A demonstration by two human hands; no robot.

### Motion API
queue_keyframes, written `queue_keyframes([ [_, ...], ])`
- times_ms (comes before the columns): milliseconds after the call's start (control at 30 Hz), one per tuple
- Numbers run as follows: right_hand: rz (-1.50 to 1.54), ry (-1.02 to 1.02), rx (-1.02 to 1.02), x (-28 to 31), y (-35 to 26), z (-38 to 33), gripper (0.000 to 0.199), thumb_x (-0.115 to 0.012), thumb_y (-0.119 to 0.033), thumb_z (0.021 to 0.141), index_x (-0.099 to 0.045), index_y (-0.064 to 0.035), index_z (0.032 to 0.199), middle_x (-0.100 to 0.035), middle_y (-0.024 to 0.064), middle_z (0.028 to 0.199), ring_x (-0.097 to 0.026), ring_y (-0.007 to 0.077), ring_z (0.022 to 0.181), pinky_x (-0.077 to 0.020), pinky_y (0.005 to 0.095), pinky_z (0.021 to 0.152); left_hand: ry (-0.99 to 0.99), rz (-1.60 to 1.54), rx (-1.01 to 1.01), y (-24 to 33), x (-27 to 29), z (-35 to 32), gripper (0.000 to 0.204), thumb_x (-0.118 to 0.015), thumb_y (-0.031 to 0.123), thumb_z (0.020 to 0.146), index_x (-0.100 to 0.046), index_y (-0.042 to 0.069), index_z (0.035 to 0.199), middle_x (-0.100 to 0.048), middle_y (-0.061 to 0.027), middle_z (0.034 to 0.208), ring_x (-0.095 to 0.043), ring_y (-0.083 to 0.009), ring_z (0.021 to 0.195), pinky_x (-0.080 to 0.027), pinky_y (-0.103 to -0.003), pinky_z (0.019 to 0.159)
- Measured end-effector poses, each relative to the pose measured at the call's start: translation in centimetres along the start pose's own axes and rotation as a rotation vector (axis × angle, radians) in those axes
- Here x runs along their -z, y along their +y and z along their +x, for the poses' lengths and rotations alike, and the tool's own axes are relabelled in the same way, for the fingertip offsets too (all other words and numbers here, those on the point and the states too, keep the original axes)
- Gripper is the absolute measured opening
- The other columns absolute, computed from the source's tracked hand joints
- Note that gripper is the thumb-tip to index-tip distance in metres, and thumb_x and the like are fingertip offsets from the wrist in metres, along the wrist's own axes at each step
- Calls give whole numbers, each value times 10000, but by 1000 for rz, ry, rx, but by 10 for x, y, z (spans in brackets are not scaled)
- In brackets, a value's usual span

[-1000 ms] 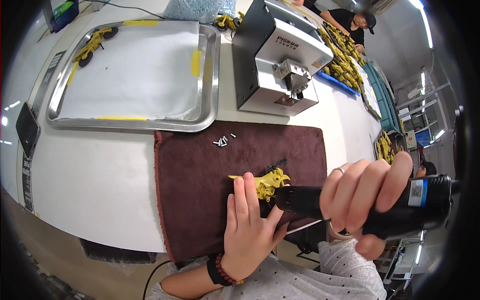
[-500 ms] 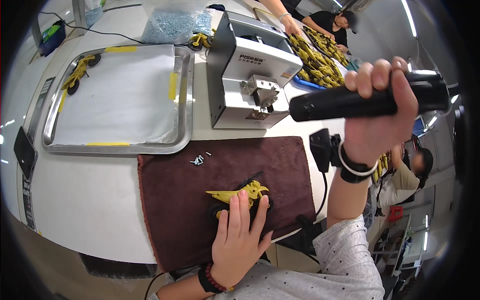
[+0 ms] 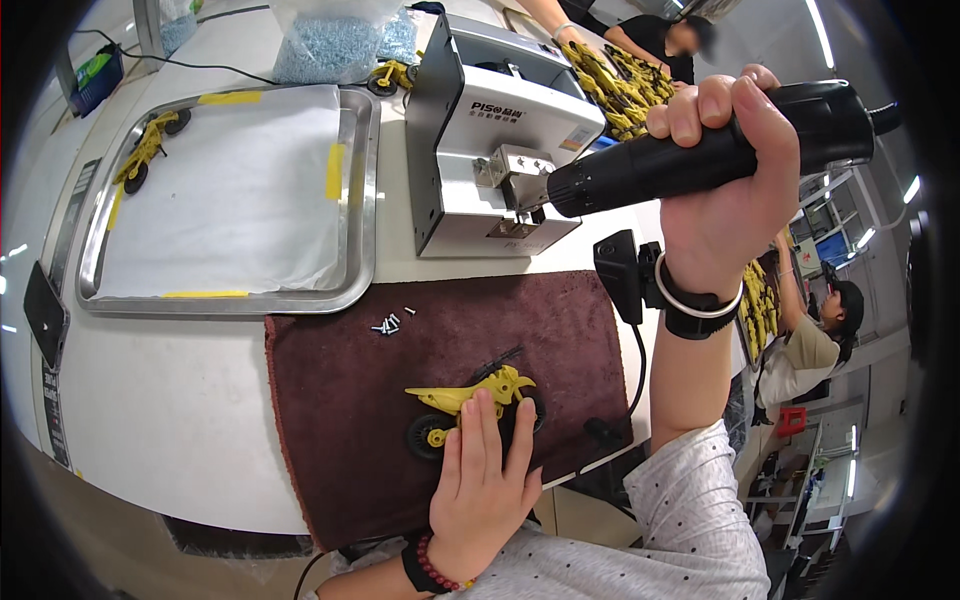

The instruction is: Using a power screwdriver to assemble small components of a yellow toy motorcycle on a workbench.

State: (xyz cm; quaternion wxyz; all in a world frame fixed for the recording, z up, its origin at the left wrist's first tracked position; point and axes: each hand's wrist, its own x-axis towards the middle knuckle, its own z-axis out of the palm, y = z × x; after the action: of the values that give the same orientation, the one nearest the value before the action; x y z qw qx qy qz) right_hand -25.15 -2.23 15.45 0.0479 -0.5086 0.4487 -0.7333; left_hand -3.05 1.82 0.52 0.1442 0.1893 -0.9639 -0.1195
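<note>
A yellow toy motorcycle (image 3: pixel 455 397) with black wheels lies on its side on a brown cloth mat (image 3: pixel 345 420). My left hand (image 3: pixel 485 490) rests over it, fingers stretched out and pressing lightly on its body; part of the toy is hidden beneath them. My right hand (image 3: pixel 735 165) is wrapped around a black electric screwdriver (image 3: pixel 640 178), held almost level. The screwdriver's front end is at the metal block (image 3: pixel 525 180) of a grey-and-white screw feeder (image 3: pixel 425 150); whether the bit touches a screw there cannot be made out. Several small silver screws (image 3: pixel 388 325) lie loose on the mat.
A paper-lined metal tray (image 3: pixel 368 200) at the left holds another toy motorcycle (image 3: pixel 150 150). Behind stand a bag of small bluish pieces (image 3: pixel 325 45) and piled yellow toys (image 3: pixel 605 90). A phone (image 3: pixel 45 315) sits at the left edge. Other people work at the far right.
My right hand has brought the screwdriver left, and its front end has come to the feeder's metal block. My left hand stays on the toy motorcycle, uncovering more of the rear wheel.
</note>
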Motion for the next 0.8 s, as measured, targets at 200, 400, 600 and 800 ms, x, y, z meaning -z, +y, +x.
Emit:
queue_keyframes([
  [200, 121, 81, 19, -1, 7, 6, 216, -633, -68, 766, -496, -14, 923, -521, 87, 632, -523, 196, 523, -449, 341, 553, -2, 4, 3, -1, 0, 1, 605, -496, 412, 799, -456, 165, 1350, -436, -218, 1355, -388, -298, 1282, -292, -376, 1058],
  [400, -44, 8, -5, -1, 4, 4, 178, -555, -144, 814, -458, -83, 950, -463, 37, 711, -454, 160, 636, -386, 332, 665, -1, 5, -6, -3, -1, 0, 607, -489, 416, 805, -446, 168, 1357, -434, -212, 1359, -383, -295, 1286, -277, -377, 1066],
  [600, -27, -13, -5, 1, 3, 5, 173, -558, -141, 811, -466, -78, 945, -461, 37, 712, -456, 162, 638, -386, 328, 668, -20, 19, -18, -3, 1, 0, 614, -484, 424, 808, -435, 172, 1365, -433, -205, 1362, -380, -289, 1287, -271, -375, 1068],
  [800, 23, 47, -41, 0, 6, 7, 186, -564, -139, 805, -471, -65, 949, -464, 42, 713, -459, 159, 641, -386, 326, 668, -20, 32, -16, -3, 0, 1, 619, -482, 432, 805, -433, 177, 1367, -432, -205, 1362, -382, -286, 1284, -273, -372, 1066],
])
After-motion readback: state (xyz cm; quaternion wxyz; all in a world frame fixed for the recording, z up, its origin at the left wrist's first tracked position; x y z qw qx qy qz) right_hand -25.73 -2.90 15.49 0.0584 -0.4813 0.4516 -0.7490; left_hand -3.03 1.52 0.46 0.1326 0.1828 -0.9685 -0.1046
